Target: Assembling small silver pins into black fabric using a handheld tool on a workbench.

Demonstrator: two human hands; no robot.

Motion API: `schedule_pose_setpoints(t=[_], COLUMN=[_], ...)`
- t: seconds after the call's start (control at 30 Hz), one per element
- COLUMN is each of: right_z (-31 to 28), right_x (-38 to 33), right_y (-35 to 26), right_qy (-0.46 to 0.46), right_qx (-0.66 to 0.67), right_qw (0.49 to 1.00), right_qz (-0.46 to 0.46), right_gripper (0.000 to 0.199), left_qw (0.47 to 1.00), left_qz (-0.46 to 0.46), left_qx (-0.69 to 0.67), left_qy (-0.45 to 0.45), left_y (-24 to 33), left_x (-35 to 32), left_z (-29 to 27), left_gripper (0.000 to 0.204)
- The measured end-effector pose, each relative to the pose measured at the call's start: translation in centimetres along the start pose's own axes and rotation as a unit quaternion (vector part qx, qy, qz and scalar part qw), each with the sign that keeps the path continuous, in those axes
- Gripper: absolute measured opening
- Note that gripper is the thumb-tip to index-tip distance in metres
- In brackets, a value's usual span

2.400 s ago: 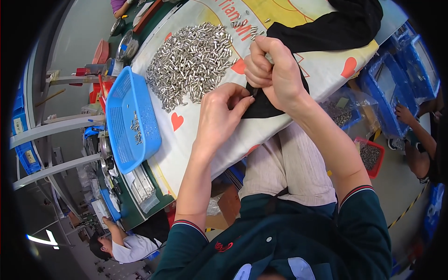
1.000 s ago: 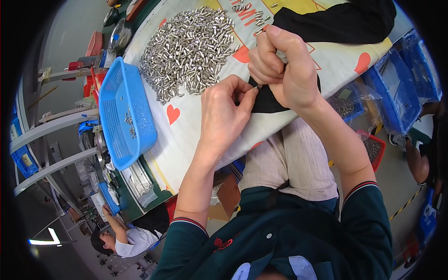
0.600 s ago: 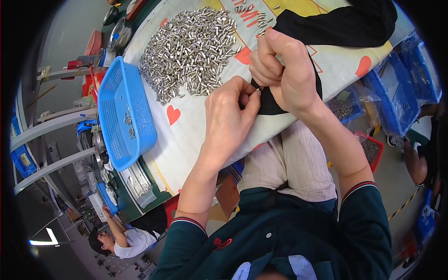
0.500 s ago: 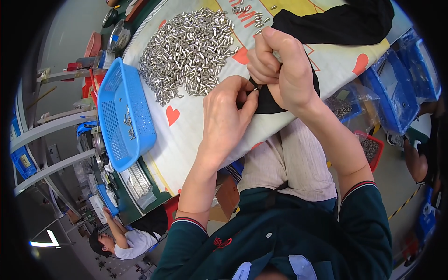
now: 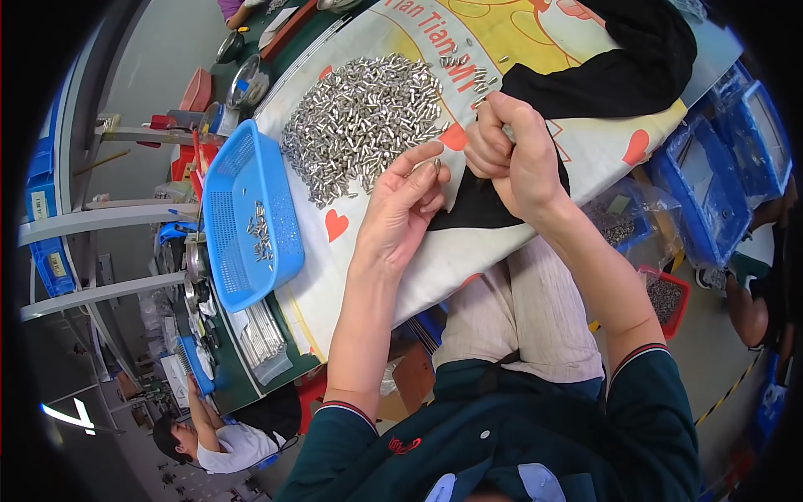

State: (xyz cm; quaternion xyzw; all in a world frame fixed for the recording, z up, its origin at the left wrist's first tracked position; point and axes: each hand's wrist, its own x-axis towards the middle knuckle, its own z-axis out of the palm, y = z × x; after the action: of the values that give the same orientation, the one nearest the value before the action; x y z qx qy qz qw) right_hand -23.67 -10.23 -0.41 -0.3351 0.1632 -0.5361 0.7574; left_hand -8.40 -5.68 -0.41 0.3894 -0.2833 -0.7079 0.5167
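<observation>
Between the thumb and forefinger of my left hand (image 5: 400, 201) is a small shiny metal piece (image 5: 437, 165), held upright above the table's front part. My right hand (image 5: 523, 155) is closed in a fist beside it. What it holds, if anything, is hidden by the fingers. Under and beside that fist lies a black cloth (image 5: 477, 209); more black cloth (image 5: 602, 82) stretches over the far right of the table. A large heap of similar silver metal pieces (image 5: 360, 121) spreads beyond my left hand. Several loose pieces (image 5: 481, 81) lie near the far side of my right hand.
Left of the heap stands a blue perforated basket (image 5: 293, 243) with some metal pieces inside. A printed cloth with red hearts covers the table (image 5: 335, 276). Blue bins (image 5: 703, 192) and a red container (image 5: 673, 309) are at the right. A co-worker (image 5: 226, 448) sits at lower left.
My left hand has come away from the black cloth and moved slightly left, turning up with a metal piece in its fingertips. The right fist stays closed. The whole view has shifted a little.
</observation>
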Motion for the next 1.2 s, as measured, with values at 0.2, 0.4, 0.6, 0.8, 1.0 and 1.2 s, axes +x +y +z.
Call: schedule_pose_setpoints(t=[0.2, 0.4, 0.6, 0.8, 1.0, 1.2], right_z=[-0.2, 0.0, -0.1, 0.0, 0.1, 0.0], right_x=[0.2, 0.2, 0.1, -0.1, 0.0, -0.1], right_y=[0.1, 0.1, 0.1, -0.1, -0.2, -0.3], right_qy=[0.002, 0.001, -0.003, -0.008, -0.012, -0.009], right_qx=[0.004, 0.012, 0.036, 0.038, 0.017, 0.016], right_qw=[1.0, 1.0, 0.999, 0.999, 1.0, 1.0], right_qz=[0.0, -0.003, -0.009, -0.017, -0.009, -0.013], right_gripper=[0.039, 0.04, 0.04, 0.04, 0.04, 0.04], left_qw=[1.0, 1.0, 0.997, 0.876, 0.617, 0.499], left_qz=[-0.012, -0.011, 0.039, 0.191, 0.291, 0.328], left_qx=[-0.005, 0.008, 0.04, 0.433, 0.725, 0.798], left_qy=[0.001, -0.005, 0.047, 0.096, 0.096, 0.082], left_y=[0.1, 0.3, 1.1, 3.5, 4.5, 5.5], left_x=[0.3, 0.3, 1.0, 6.0, 12.5, 14.5], left_z=[-0.2, 0.1, 0.7, 2.1, 2.3, 2.8], left_gripper=[0.024, 0.02, 0.021, 0.015, 0.013, 0.013])
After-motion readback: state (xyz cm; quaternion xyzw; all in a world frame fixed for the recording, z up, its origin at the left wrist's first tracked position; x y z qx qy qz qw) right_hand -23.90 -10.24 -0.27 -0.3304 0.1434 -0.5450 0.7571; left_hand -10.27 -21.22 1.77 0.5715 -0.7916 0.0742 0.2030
